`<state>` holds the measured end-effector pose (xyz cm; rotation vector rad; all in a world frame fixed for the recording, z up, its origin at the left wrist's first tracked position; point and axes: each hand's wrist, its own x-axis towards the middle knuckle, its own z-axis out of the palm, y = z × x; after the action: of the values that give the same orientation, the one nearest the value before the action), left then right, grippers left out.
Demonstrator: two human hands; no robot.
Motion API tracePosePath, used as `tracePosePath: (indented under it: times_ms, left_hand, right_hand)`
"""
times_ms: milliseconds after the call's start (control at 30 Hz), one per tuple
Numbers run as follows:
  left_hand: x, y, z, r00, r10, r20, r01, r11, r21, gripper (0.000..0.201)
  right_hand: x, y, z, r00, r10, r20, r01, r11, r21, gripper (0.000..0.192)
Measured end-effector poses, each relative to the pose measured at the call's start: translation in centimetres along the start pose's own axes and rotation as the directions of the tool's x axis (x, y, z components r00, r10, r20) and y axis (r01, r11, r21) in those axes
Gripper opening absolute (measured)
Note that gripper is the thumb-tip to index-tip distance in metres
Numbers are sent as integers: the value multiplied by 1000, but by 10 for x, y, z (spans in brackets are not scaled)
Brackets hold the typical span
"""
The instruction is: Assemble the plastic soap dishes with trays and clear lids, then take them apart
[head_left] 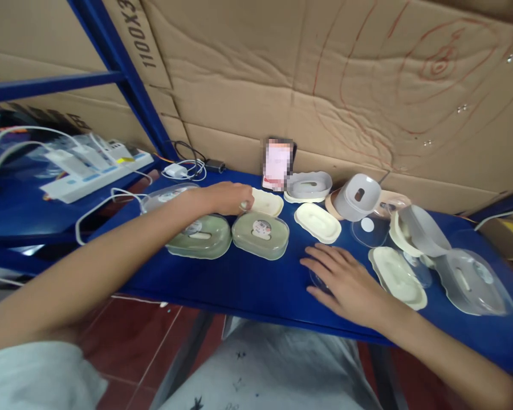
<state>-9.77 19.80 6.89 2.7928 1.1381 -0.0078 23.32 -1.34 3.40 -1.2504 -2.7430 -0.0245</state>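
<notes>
My left hand (229, 197) reaches across to the back of the blue table, its fingers closed at the left end of a shallow cream tray (268, 203). Just in front of that tray are two green oval boxes with clear covers, a right one (260, 242) and a left one (205, 246), the left partly behind my forearm. My right hand (346, 282) lies palm down with fingers spread, over a clear plastic piece (317, 280) that it mostly hides. Beyond its fingertips lies another cream tray (318, 222).
A phone (277, 164) leans on the cardboard wall (222, 74). Grey oval containers (359, 196), a pale tray (397, 278) and a clear-covered grey box (474, 282) crowd the right side. A power strip (98, 176) with white cables lies left, beside a blue post (128, 85).
</notes>
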Motion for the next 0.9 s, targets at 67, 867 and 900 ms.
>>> tracePosePath:
  times_ms: [67, 867, 900]
  left_hand:
    - [6, 0, 3, 999, 21, 46, -22, 1000, 6, 12]
    - [-119, 149, 66, 958, -285, -24, 158, 597, -787, 38]
    - [-115, 148, 71, 944, -318, -90, 143, 639, -755, 40]
  right_hand:
    - [-13, -2, 11, 1000, -18, 9, 18, 1000, -5, 56]
    - [-97, -18, 27, 888, 275, -368, -293, 956, 8, 47]
    - [-92, -10, 25, 870, 301, -390, -334, 943, -17, 44]
